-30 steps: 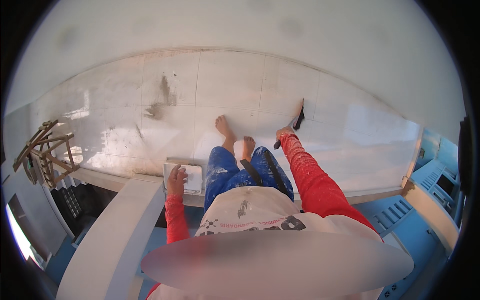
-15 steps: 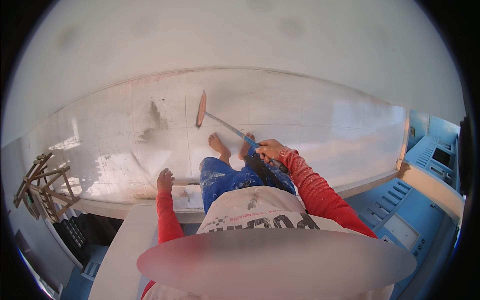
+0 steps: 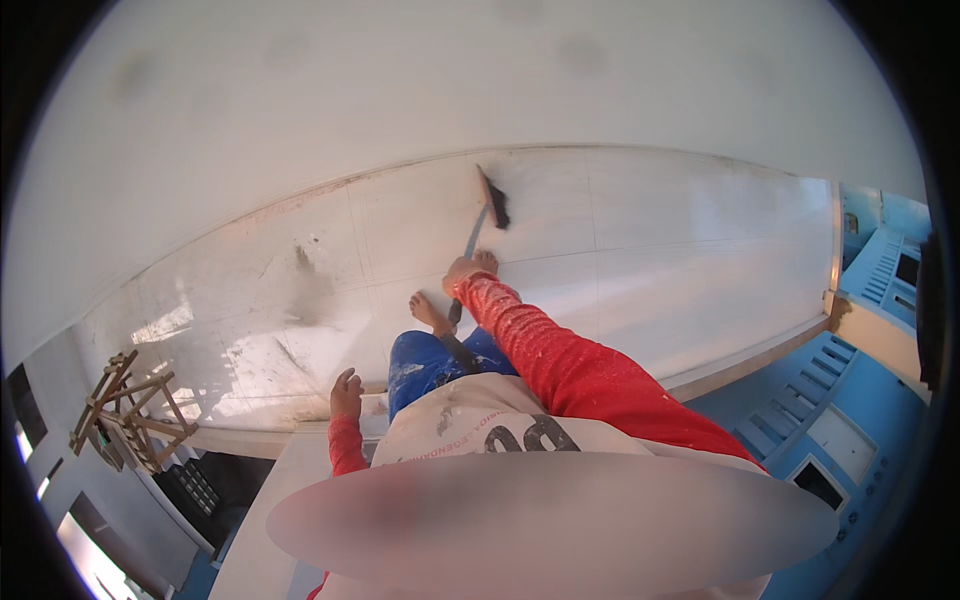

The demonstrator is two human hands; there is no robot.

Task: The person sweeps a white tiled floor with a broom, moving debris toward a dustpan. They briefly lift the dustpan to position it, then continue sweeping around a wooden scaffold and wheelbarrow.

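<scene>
A broom [image 3: 476, 230] is gripped by its handle in the right hand [image 3: 463, 274], the fingers being closed around the shaft, with a dark end left projecting on the near side toward the blue shorts [image 3: 415, 362]. The broom head [image 3: 487, 193] is located on the far side of the hand, over the pale tiled floor [image 3: 680, 215] and close to the white wall [image 3: 480, 75]; its dark bristles are turned to the right and are blurred, and whether they are touching the tiles cannot be told. The left hand [image 3: 346, 394] is held apart at the near left, fingers loosely curled and half spread, near the floor's near edge. Both arms are covered by red sleeves [image 3: 600, 370], the right one being speckled white. The left foot [image 3: 432, 313] is placed bare on the tiles; the right foot [image 3: 486, 261] is seen just beyond the right hand. Dark stains [image 3: 308, 280] are noted on the floor to the left. A wooden frame [image 3: 132, 412] is observed farther left, and blue walls [image 3: 770, 410] are recorded at the near right.
</scene>
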